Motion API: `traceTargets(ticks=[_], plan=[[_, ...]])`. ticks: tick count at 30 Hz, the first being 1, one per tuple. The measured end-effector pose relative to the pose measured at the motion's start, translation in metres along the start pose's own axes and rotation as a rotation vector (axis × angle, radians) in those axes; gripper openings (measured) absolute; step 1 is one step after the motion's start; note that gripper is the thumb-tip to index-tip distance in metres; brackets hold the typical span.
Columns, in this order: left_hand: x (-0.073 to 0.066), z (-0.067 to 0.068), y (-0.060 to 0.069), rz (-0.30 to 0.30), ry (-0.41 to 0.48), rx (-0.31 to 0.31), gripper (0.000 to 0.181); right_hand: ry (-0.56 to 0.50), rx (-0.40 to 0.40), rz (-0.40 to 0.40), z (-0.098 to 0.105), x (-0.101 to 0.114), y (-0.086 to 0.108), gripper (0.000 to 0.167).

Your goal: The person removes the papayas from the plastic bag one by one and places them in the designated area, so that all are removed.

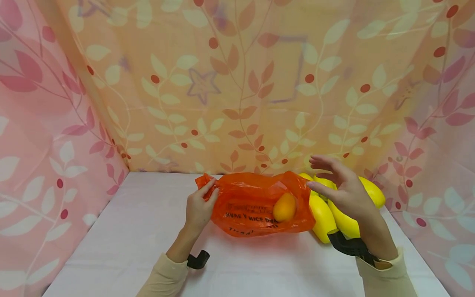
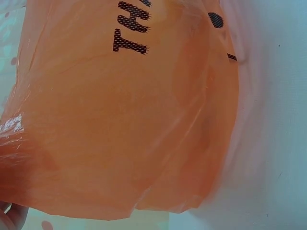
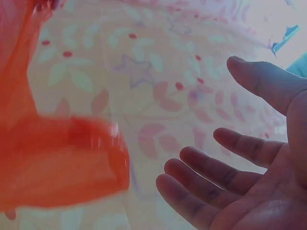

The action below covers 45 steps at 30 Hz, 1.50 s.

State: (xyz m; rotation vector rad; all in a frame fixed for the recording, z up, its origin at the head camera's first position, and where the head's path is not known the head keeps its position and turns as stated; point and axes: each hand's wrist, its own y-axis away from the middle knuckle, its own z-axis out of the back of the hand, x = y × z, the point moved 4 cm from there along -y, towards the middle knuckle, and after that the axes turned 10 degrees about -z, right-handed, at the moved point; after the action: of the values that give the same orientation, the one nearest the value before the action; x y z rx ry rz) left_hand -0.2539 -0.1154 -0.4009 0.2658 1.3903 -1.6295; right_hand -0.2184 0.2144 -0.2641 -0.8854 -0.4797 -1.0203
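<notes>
An orange-red plastic bag (image 1: 245,194) with dark printed lettering spreads over the middle of the table. My left hand (image 1: 198,208) pinches its gathered left end between thumb and fingers. In the left wrist view the bag (image 2: 110,120) fills most of the picture, and a bit of finger shows at the lower left. A yellow-orange mango-like fruit (image 1: 284,207) appears to lie inside the bag, toward its right end. My right hand (image 1: 345,187) is raised beside that end, fingers spread and apart. Nothing lies in its palm in the right wrist view (image 3: 249,182).
Several yellow mango-like fruits (image 1: 322,218) lie grouped at the right, partly behind the right hand and bag. The white tabletop (image 1: 122,231) extends to the left and front. Patterned cloth walls (image 1: 237,82) enclose the back and both sides. Black wrist mounts (image 1: 198,260) sit at both wrists.
</notes>
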Motion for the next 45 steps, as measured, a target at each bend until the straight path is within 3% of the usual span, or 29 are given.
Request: traceTargets(ticks=[6,15,22,26,33,38,45], plan=[[0.0,0.0,0.0,-0.005,-0.008,-0.001,0.034,0.028,0.095,0.044,-0.024,0.015,-0.006,0.057],[-0.002,-0.001,-0.002,-0.025,0.002,-0.009,0.034,0.057,0.265,-0.022,-0.067,0.015,-0.013,0.057],[0.0,-0.002,-0.001,-0.026,-0.002,-0.013,0.034,0.07,0.439,-0.17,-0.111,-0.005,-0.015,0.06],[0.0,-0.002,0.0,-0.01,0.009,-0.01,0.034,0.095,0.495,-0.218,-0.131,-0.021,-0.015,0.059],[0.0,-0.003,0.0,-0.007,0.014,0.006,0.034,0.114,0.499,-0.297,-0.148,-0.049,-0.016,0.057],[0.0,-0.003,0.0,-0.005,0.015,0.007,0.034,0.147,0.425,-0.399,-0.147,-0.066,-0.02,0.06],[-0.001,-0.003,0.001,-0.006,0.012,0.012,0.035,0.229,0.348,-0.462,-0.141,-0.082,-0.021,0.072]])
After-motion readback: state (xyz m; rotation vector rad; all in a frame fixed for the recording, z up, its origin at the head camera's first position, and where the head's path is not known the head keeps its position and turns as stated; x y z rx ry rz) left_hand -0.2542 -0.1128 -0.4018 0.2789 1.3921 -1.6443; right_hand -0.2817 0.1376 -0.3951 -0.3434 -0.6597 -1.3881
